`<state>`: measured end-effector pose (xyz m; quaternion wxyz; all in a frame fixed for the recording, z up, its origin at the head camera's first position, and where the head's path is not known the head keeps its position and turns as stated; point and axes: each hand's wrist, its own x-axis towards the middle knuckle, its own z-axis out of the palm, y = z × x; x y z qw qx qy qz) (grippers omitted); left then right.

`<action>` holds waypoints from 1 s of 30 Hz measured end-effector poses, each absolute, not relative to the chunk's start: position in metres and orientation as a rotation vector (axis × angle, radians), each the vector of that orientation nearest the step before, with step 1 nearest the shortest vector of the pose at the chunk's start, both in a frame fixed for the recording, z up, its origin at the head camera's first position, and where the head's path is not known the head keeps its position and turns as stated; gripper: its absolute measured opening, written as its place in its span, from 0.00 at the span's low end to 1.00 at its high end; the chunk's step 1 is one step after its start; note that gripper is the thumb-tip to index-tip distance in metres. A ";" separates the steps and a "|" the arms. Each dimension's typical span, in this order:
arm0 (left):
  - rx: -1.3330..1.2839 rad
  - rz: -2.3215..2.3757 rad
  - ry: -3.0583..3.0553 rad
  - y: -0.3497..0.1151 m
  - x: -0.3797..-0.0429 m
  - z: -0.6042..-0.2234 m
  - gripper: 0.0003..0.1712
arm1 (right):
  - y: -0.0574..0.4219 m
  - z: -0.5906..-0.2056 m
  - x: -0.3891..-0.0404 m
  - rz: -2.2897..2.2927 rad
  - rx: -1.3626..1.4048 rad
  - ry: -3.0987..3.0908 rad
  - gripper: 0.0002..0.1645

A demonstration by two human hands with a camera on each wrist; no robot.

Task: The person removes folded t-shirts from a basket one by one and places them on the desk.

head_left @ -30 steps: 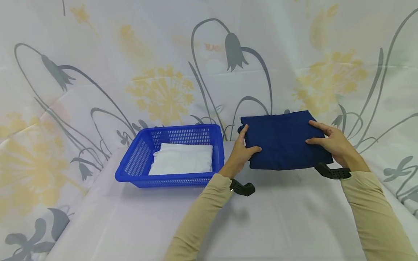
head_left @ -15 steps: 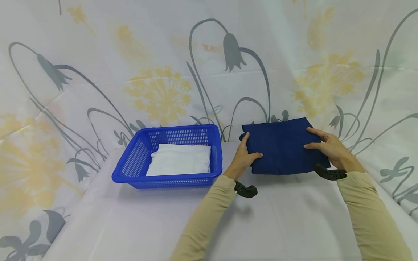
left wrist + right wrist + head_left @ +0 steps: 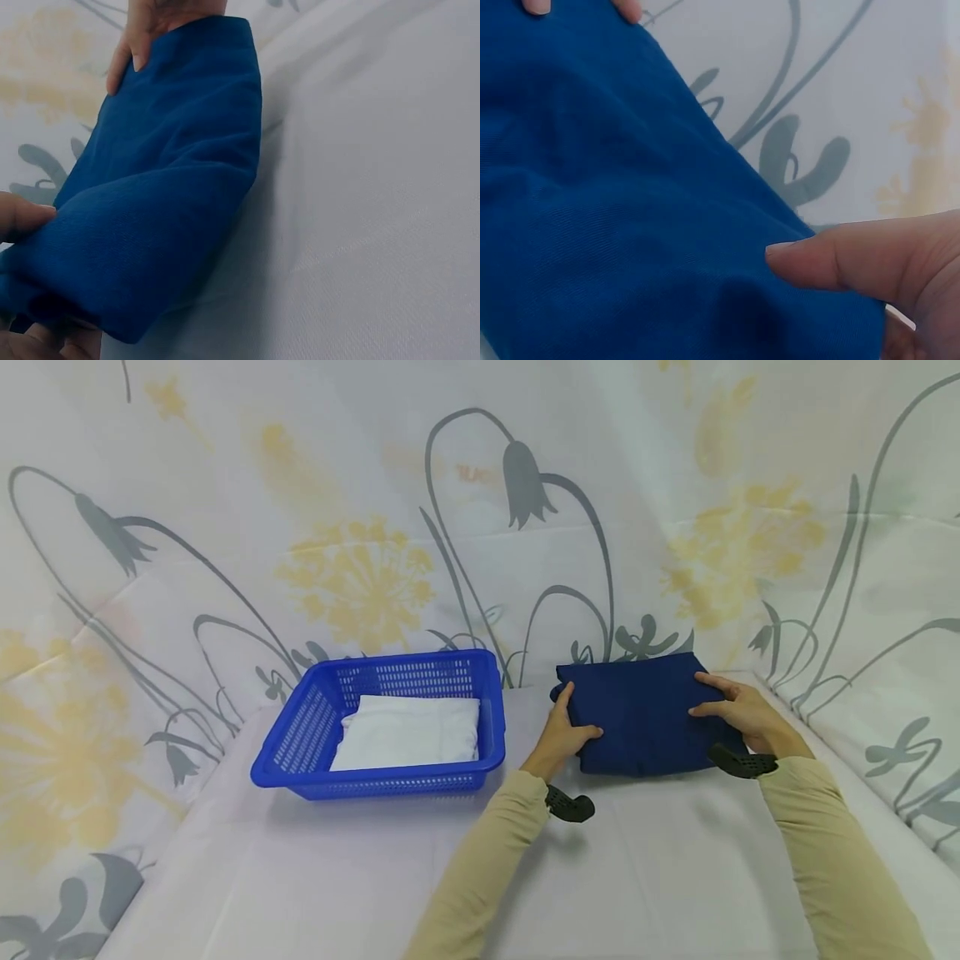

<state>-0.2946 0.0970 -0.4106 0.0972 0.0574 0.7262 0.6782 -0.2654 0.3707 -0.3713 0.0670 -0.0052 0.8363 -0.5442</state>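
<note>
A folded navy cloth [image 3: 641, 718] spans between my two hands, low over the white table at the right. My left hand [image 3: 561, 735] grips its left end, thumb on the upper face; in the left wrist view fingers [image 3: 45, 341] curl beneath the fold there. At the opposite end my right hand [image 3: 746, 714] pinches the cloth, its thumb [image 3: 817, 259] flat on top in the right wrist view. The fingers under that end are mostly hidden by the fabric. Wrinkles and layered edges show along the cloth.
To the left a blue plastic basket [image 3: 390, 776] stands on the white-covered table [image 3: 337, 877], with a folded white cloth [image 3: 408, 731] lying inside. Behind both hangs a flower-printed curtain [image 3: 345, 460]. A black strap piece [image 3: 570, 806] juts from the left wrist.
Both hands have lowered the navy cloth toward the table, and its right end has come slightly left. The basket and the white cloth stay in place while the head view shifts a little.
</note>
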 end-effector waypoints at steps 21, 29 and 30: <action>0.026 1.823 2.270 0.098 -0.298 -0.429 0.50 | 0.373 -0.391 -0.274 -1.433 0.009 2.574 0.53; 0.048 1.731 2.372 0.095 -0.297 -0.431 0.50 | 0.379 -0.402 -0.272 -1.356 -0.016 2.638 0.54; 0.050 1.725 2.383 0.095 -0.297 -0.431 0.49 | 0.380 -0.403 -0.272 -1.333 -0.013 2.652 0.54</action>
